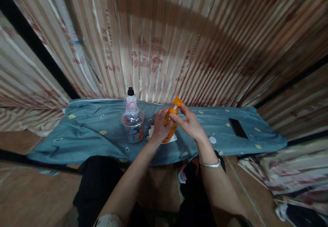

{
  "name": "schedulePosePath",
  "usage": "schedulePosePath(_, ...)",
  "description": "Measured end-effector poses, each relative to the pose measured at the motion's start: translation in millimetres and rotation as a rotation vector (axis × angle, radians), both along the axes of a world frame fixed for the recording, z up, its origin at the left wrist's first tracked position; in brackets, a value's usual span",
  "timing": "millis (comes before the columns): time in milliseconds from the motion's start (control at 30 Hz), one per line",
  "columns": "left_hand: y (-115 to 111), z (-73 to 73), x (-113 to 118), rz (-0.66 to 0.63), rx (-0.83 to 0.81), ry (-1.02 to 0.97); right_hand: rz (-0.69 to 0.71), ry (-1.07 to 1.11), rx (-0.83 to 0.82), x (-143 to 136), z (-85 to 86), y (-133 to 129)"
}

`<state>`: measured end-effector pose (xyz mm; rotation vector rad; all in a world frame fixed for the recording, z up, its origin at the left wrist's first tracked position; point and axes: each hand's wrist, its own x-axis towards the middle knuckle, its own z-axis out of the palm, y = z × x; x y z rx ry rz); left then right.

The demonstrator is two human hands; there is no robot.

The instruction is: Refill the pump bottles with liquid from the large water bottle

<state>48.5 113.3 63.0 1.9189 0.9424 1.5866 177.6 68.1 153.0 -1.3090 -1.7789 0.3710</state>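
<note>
An orange pump bottle (172,133) stands tilted on the cloth-covered surface, with a white sheet of paper (174,138) under it. My left hand (161,126) is wrapped round the bottle's upper body from the left. My right hand (190,122) pinches at the bottle's neck, its thumb near the orange collar and its index finger just below the orange pump head (177,101). A pale stem shows between head and collar. Left of my hands stands a clear plastic cup (133,129) with dark print. Right behind the cup is a clear bottle with a black cap (130,91).
A blue-green patterned cloth (94,138) covers the narrow surface. A dark phone (238,128) lies at the right, and a small white disc (212,139) sits near the front edge. Striped curtains (153,25) hang behind and at both sides, with dark poles.
</note>
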Motion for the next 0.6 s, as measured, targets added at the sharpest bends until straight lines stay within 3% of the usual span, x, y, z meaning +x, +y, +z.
schedulePosePath(100,1,-1.2,1,0.003,0.005,-0.006,0.013,-0.004,-0.011,2,0.9,0)
schedulePosePath(367,2,-2.8,-3,-0.02,0.008,-0.006,-0.314,-0.029,0.111,-18,-8.9,2)
schedulePosePath(433,1,-2.1,-3,-0.018,0.001,0.0,-0.283,-0.023,0.093,-15,-9.2,2)
schedulePosePath(600,0,-0.6,-1,-0.005,-0.024,0.015,0.0,0.037,0.02,-2,-7.4,3)
